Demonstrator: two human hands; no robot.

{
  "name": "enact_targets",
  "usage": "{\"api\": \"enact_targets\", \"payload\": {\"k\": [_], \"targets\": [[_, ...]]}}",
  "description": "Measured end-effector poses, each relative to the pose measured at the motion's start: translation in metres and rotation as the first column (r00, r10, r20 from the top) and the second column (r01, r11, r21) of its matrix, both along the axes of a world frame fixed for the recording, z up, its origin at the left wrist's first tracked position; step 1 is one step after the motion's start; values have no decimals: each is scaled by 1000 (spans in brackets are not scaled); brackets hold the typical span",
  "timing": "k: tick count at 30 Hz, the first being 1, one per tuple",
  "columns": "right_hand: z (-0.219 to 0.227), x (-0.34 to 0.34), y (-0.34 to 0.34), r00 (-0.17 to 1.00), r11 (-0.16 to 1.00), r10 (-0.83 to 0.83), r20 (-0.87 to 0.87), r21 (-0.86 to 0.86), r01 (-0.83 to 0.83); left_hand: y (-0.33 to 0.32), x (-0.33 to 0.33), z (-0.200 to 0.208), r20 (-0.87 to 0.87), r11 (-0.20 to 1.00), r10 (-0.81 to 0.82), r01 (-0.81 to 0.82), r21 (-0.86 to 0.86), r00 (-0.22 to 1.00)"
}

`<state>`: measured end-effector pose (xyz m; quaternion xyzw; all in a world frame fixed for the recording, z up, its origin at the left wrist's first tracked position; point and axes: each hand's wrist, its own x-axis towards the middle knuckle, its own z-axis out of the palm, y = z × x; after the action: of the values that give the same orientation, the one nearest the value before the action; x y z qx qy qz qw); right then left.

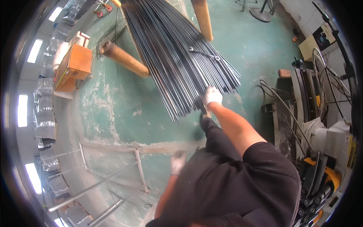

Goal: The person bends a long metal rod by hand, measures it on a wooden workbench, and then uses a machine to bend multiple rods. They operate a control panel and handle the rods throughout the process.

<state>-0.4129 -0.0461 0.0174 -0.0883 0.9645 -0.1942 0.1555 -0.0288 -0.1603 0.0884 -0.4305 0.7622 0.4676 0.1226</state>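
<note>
A wide bundle of long dark metal rods [177, 60] stretches away from me, its near ends fanned out unevenly. At those ends is my right hand [212, 95], in a white glove, its fingers closed around a rod near the right side of the bundle. My left hand [177, 162], also gloved, hangs low beside my body, apart from the rods. Motion smears its fingers, and nothing can be made out in it. A wrench [204, 54] lies across the rods beyond my right hand.
Cardboard tubes [124, 60] flank the bundle. At left stand an orange-brown box [80, 61] and a metal frame [109, 178]. Machinery with cables [287, 113] lines the right side, near a brick [284, 73]. A round-based stand [261, 14] is farther off.
</note>
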Motion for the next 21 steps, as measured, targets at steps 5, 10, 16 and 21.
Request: {"api": "enact_targets", "payload": {"k": [5, 10, 16, 21], "targets": [[-50, -29, -25, 982, 997, -20, 190, 71, 7, -34, -32, 35, 103, 997, -45, 52, -62, 994], [-12, -60, -7, 873, 998, 61, 483, -57, -38, -80, -111, 30, -32, 986, 145, -147, -81, 989], [-11, -62, 17, 380, 601, 137, 915, -382, 702, -113, -216, 58, -177, 985, -163, 149, -86, 971], [-7, -62, 22, 453, 520, 195, 870, -483, 704, -133, -248, 48, -132, 975, -202, 212, 61, 970]]}}
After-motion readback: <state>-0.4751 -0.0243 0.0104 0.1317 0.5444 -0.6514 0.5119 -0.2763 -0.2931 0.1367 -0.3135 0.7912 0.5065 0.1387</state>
